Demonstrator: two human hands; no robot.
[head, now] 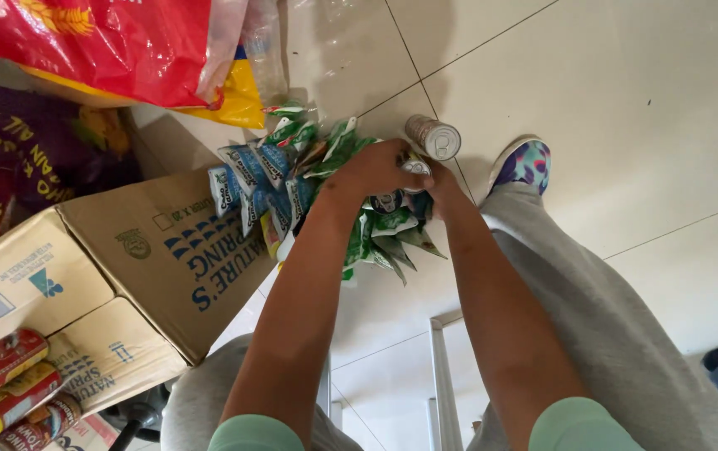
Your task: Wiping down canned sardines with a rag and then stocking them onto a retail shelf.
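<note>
Both my arms reach down to a heap of small green and blue sachets [292, 179] lying on the pale tiled floor. My left hand [375, 167] is closed around a small tin can [416, 165], its fingers wrapped over the can's top. My right hand [441, 188] sits just beside and under it, mostly hidden by the left hand and the sachets; what it holds cannot be made out. Another silver can [434, 136] lies on its side on the floor just beyond my hands. A further can end [386, 201] shows between my wrists.
Brown cardboard boxes [158, 250] stand at the left, with red and yellow cans [4, 388] on the lowest one. A red and yellow sack [125, 46] and a purple sack [33, 154] lie behind. My shoe [524, 163] and grey trouser leg are at right. A metal stool frame [441, 376] is below.
</note>
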